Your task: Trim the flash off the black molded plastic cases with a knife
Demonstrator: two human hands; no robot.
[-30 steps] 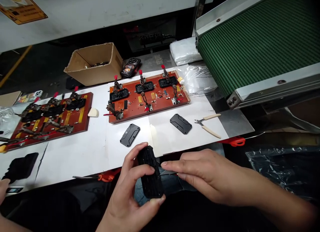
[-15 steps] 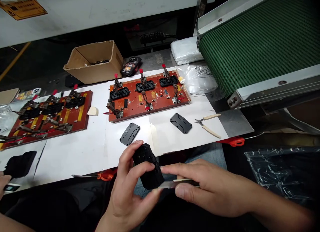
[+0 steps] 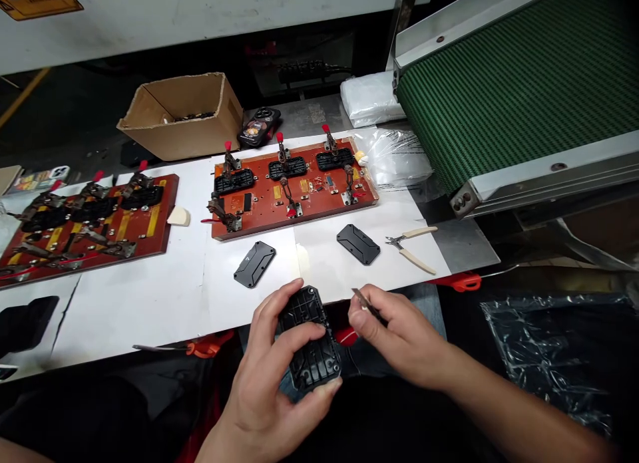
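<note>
In my left hand (image 3: 279,363) is a black plastic cover (image 3: 312,356), gripped by its edges with the ribbed inner side facing me. My right hand (image 3: 394,333) is closed round a utility knife (image 3: 368,307); its short blade points up and left, apart from the cover. On the white-covered table beyond my hands lie two more black covers, smooth side up: one on the left (image 3: 254,265) and one on the right (image 3: 358,244). Side cutters (image 3: 412,247) with cream handles rest beside the right one.
A red-brown fixture board (image 3: 264,220) with toggle clamps holds black parts; a similar board (image 3: 154,233) stands left. Behind are a cardboard box (image 3: 180,134), a dark phone (image 3: 259,126) and plastic bags (image 3: 394,160). A green conveyor (image 3: 519,70) juts in at right. Orange-handled tools (image 3: 204,346) sit at the table's front edge.
The knife has come away from the cover's edge, and my right hand has drawn back with its blade turned upward. My left hand has tilted the cover so its ribbed inside faces me.
</note>
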